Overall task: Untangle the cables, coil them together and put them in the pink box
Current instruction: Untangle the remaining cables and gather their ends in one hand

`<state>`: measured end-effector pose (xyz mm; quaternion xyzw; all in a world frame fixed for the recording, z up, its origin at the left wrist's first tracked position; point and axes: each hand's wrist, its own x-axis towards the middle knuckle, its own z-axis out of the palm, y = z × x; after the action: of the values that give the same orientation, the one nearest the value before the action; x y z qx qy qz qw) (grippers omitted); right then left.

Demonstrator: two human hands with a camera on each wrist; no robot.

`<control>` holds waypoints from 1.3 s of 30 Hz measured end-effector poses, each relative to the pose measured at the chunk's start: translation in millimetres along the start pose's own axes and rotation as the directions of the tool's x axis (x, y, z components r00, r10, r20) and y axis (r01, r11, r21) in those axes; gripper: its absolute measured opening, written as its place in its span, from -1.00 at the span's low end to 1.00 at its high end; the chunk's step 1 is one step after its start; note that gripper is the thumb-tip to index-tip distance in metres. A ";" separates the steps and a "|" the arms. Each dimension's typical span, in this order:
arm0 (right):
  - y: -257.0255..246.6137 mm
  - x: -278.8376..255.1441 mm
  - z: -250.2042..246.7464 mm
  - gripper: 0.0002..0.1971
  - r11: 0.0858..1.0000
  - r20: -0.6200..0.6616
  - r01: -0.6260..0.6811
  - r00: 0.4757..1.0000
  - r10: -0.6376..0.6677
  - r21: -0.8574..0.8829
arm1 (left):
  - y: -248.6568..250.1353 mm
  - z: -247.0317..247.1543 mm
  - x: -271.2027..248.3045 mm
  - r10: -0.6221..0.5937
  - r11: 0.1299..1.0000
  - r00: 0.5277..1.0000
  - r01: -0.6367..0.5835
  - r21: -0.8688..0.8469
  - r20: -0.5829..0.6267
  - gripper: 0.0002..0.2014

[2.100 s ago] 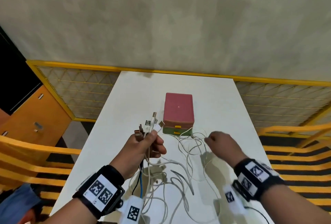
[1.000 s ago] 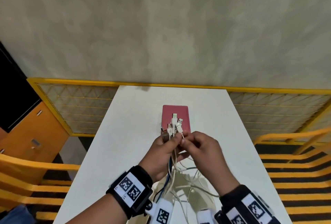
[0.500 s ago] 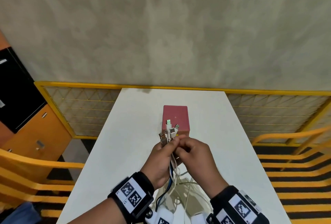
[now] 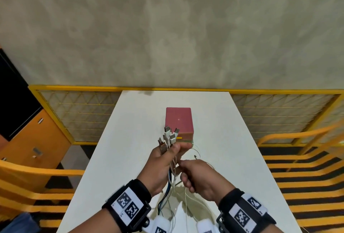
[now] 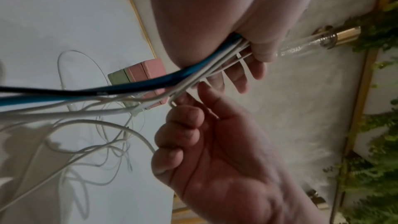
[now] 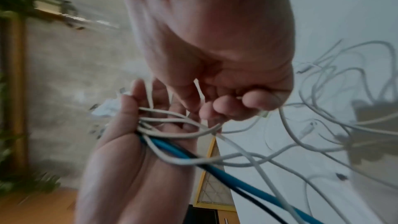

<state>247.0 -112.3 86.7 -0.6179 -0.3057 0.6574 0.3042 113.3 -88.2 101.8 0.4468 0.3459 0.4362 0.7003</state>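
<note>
Left hand (image 4: 163, 165) is raised above the tabletop (image 4: 130, 139), just in front of the pink box (image 4: 178, 121), gripping a bundle of cables (image 4: 172, 169) w/ fingers and thumb curled round it. Plug ends (image 4: 169, 136) fan up out of the fist, overlapping the box's near edge in the head view. Bundle is mostly white leads plus one blue cable (image 5: 150, 81) and one black cable (image 5: 53, 90), both running out below the palm.

Right hand (image 4: 201, 178) sits just beside the left, on the side away from the box, fingers curled; forefinger and thumb pinch a white lead (image 5: 172, 103) right at the bundle, and another white strand (image 6: 263, 113) passes through its curled fingers.

Rest of the cables hang down from both hands and lie in loose, tangled loops (image 5: 96, 142) on the tabletop nearer the person than the box; a thin loop reaches up to the box's front.

Pink box stands shut, mid-tabletop, w/ a green bottom layer (image 5: 118, 77) and a yellow latch (image 4: 179, 137) on the near face. Not touched by either hand.
</note>
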 end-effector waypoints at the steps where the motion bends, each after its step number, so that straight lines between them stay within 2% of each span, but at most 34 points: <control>1: 2.1 2.9 -0.9 -0.65 0.995 0.046 -0.094 0.995 0.093 0.021 | -2.4 -0.3 -3.5 -0.006 0.999 1.000 0.005 0.045 0.017 -0.69; 2: 5.3 6.0 -1.9 -0.61 0.984 0.097 -0.174 0.981 0.170 0.034 | -4.9 -0.4 -6.3 -0.011 0.996 0.999 0.008 0.087 0.032 -0.68; 4: 8.6 10.0 -1.6 -0.52 0.961 0.184 -0.262 0.952 0.243 0.087 | -8.3 -2.1 -9.7 -0.003 0.990 0.999 -0.003 0.138 0.044 -0.67; 6: 6.7 9.3 -1.8 -0.52 0.930 0.242 -0.294 0.940 0.240 0.222 | -10.1 -4.9 -10.1 0.014 0.990 0.999 -0.019 0.141 0.037 -0.74; 8: 2.4 10.2 -5.2 -0.65 0.880 0.277 -0.286 0.942 0.187 0.379 | -10.8 -8.5 -10.2 0.018 0.993 1.000 -0.018 0.114 -0.004 -0.74; 11: -4.3 15.3 -14.3 -0.74 0.806 0.197 -0.237 0.969 0.153 0.542 | -12.6 -17.1 -13.6 -0.058 0.996 0.998 0.060 0.073 -0.022 -0.70; 14: -11.3 20.3 -27.0 -0.72 0.799 0.092 -0.195 0.981 0.174 0.570 | -23.1 -33.7 -20.6 -0.181 0.971 0.983 0.181 0.155 -0.011 -0.72; 16: -18.5 23.2 -36.6 -0.71 0.755 0.061 -0.144 0.989 0.136 0.640 | -31.7 -48.4 -26.6 -0.280 0.942 0.960 0.274 0.194 0.003 -0.72; 19: -30.2 28.5 -50.6 -0.71 0.684 0.014 -0.052 0.998 0.061 0.728 | -41.1 -70.2 -46.4 -0.429 0.850 0.900 0.376 0.368 0.072 -0.73; 22: -41.4 30.3 -65.5 -0.79 0.623 -0.057 0.033 0.998 0.020 0.781 | -47.4 -81.6 -73.8 -0.568 0.618 0.816 0.332 0.713 0.112 -0.71; 23: -42.7 29.9 -68.7 -0.78 0.635 -0.072 0.044 0.997 0.018 0.771 | -45.5 -83.1 -81.2 -0.577 0.565 0.812 0.324 0.759 0.083 -0.74; 24: -42.4 29.2 -69.9 -0.77 0.659 -0.080 0.051 0.997 0.014 0.750 | -42.5 -85.5 -85.0 -0.572 0.559 0.817 0.318 0.766 0.078 -0.76; 25: -39.8 28.8 -69.2 -0.75 0.692 -0.088 0.056 0.996 0.011 0.720 | -36.8 -86.3 -85.9 -0.570 0.604 0.814 0.319 0.730 0.116 -0.77; 26: -36.8 28.2 -65.5 -0.75 0.723 -0.095 0.062 0.995 0.005 0.688 | -31.3 -85.0 -83.8 -0.540 0.693 0.829 0.339 0.637 0.147 -0.76; 27: -32.0 27.8 -59.8 -0.76 0.753 -0.096 0.062 0.995 0.001 0.655 | -27.0 -80.5 -81.1 -0.484 0.780 0.863 0.352 0.518 0.143 -0.75; 29: -20.6 25.9 -45.8 -0.80 0.794 -0.082 0.061 0.997 -0.014 0.605 | -20.5 -67.9 -66.2 -0.304 0.881 0.953 0.276 0.384 0.012 -0.75; 31: -9.7 22.1 -30.2 -0.79 0.830 -0.052 0.052 0.998 -0.028 0.555 | -12.6 -49.5 -46.1 -0.116 0.918 0.985 0.155 0.366 -0.128 -0.76; 33: -0.5 19.0 -16.6 -0.73 0.860 -0.020 0.049 0.999 -0.045 0.508 | -4.2 -30.8 -28.1 -0.026 0.939 0.987 0.080 0.335 -0.161 -0.77; 36: 7.7 13.7 2.9 -0.71 0.861 0.024 0.043 0.998 -0.064 0.507 | -2.2 -10.2 -13.4 -0.020 0.950 0.995 0.050 0.308 -0.098 -0.92; 39: 8.1 10.2 12.8 -0.60 0.829 0.049 0.034 0.996 -0.074 0.558 | -15.1 -3.5 -10.6 -0.086 0.939 0.993 0.109 0.327 -0.085 -0.90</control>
<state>233.5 -109.8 74.6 -0.4707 -0.1288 0.7298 0.4788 110.7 -100.2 87.5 0.5247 0.4602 0.3520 0.6237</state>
